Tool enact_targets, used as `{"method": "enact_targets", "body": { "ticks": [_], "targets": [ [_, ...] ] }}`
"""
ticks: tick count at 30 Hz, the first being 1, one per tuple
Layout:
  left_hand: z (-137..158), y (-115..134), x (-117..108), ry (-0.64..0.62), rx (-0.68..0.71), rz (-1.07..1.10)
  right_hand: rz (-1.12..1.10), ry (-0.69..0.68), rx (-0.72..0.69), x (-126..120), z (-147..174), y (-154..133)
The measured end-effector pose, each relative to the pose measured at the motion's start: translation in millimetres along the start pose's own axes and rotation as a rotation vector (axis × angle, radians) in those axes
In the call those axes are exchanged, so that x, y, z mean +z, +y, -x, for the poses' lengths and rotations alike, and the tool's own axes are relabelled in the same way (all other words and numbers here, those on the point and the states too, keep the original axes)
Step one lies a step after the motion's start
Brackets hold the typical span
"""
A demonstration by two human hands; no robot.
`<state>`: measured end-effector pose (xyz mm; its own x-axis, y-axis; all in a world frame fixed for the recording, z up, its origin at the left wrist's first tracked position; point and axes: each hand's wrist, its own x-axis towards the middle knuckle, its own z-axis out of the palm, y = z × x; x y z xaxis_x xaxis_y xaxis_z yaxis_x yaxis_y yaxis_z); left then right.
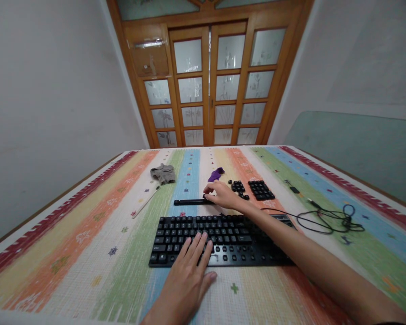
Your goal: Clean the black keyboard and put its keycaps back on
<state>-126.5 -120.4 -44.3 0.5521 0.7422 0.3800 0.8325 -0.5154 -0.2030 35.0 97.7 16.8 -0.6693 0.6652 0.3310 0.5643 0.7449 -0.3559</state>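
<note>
A black keyboard lies across the table in front of me, with keycaps off in its lower right part, where bare switches show. My left hand rests flat on its lower left keys, fingers stretched out. Beyond the keyboard, my right hand pinches a small black piece at the fingertips that looks like a keycap. Just under those fingers lies a long narrow black bar, partly hidden by the hand. Loose keycaps sit in two groups beyond my right wrist, a smaller group and a fuller block.
A purple cloth lies behind my right hand. Farther left are a grey cloth and a thin white stick with a dark tip. A coiled black cable and a small black plug lie right on the striped tablecloth.
</note>
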Motion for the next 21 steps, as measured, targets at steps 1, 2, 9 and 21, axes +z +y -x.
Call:
{"method": "enact_targets", "body": {
  "ticks": [1,2,9,21],
  "targets": [
    [0,1,0,0.004,-0.006,0.006,-0.016,0.01,-0.002,-2,6,-2],
    [0,1,0,0.009,-0.011,0.012,-0.039,0.02,-0.006,-4,12,-5],
    [-2,-8,-9,0.006,0.016,0.125,-0.185,0.047,-0.119,-20,72,-31],
    [0,1,-13,0.011,0.005,0.047,-0.166,0.061,-0.272,-2,137,-67]
  ]
}}
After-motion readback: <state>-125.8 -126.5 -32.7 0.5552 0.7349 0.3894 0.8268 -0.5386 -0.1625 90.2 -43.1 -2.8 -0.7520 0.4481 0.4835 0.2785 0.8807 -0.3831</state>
